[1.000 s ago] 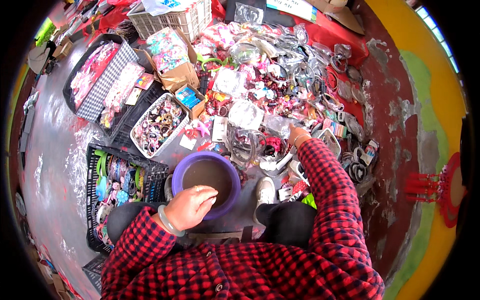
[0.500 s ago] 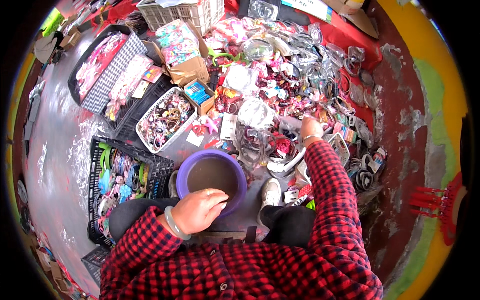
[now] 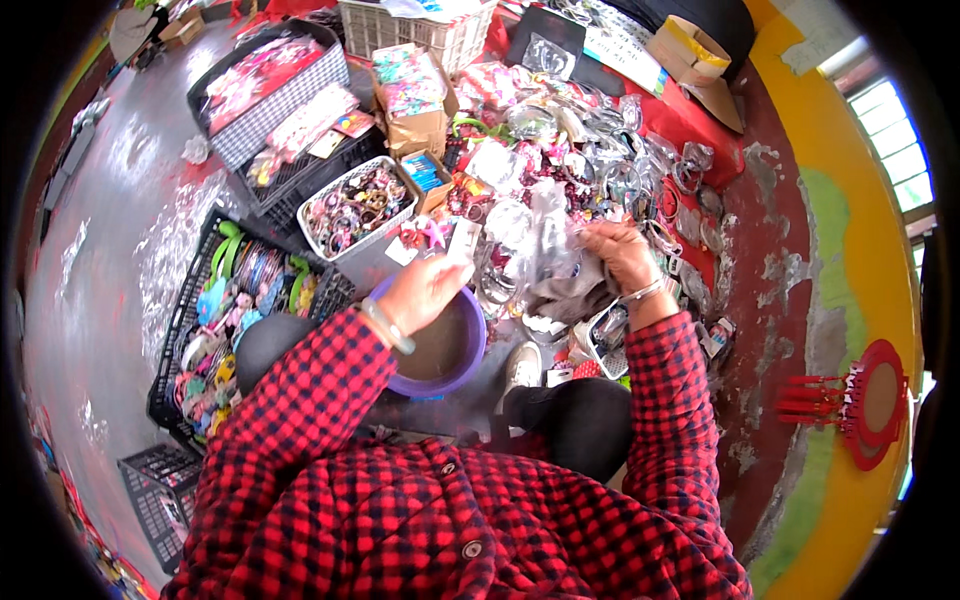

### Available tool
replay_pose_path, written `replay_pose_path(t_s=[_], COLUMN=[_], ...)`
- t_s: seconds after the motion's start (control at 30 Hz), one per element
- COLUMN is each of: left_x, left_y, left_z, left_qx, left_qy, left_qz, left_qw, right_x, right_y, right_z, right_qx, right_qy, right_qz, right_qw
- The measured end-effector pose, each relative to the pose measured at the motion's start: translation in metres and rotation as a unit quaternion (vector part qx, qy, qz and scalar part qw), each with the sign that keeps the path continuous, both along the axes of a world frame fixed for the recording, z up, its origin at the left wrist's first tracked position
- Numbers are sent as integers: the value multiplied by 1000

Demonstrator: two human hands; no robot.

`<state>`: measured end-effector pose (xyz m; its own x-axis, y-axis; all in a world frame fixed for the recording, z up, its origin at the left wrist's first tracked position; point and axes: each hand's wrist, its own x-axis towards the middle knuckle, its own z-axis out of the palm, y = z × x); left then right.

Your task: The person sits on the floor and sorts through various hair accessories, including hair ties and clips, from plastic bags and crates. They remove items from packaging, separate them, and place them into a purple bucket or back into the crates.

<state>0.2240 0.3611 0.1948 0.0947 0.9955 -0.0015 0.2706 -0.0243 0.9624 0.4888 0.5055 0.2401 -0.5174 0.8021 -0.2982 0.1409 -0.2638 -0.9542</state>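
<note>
My right hand is raised over the pile, thumb and fingers pinched on a clear plastic bag that hangs at their left. Below it lies a grey, soft-looking piece. My left hand is above the far-left rim of a purple basin holding murky brown water. Its fingers are pressed together, and their tips overlap the near end of a white card; whether they hold anything is hidden. A pink star lies just beyond that hand.
A large pile of bagged headbands and hair accessories spreads ahead. To the left are a black crate of hair pieces, a white basket of hair ties and a small box with blue packets. A small white basket stands by my right shoe.
My right hand has lifted from the pile, coming left with the clear bag. My left hand has moved forward from the basin's near side, its fingers drawing together. The whole view has shifted.
</note>
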Motion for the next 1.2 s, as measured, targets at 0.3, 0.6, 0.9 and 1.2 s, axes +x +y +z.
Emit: replay_pose_path(t_s=[0.3, 0.6, 0.9, 1.2], left_x=[5, -20, -11, 8], left_y=[-15, 7, 9, 10], left_z=[17, 11, 20, 12], left_qx=[-16, 103, -45, -45], left_qy=[-301, -257, -426, -426], left_qz=[-56, -2, 41, -13], left_qw=[952, 961, 903, 903], right_x=[-78, -95, -69, -88], right_y=[-93, -109, -87, -86], right_z=[-4, -3, -2, -16], right_qx=[98, 142, 60, 393], right_qy=[-46, 48, 79, -175], right_qz=[-16, 26, -55, -113], right_qw=[994, 988, 994, 896])
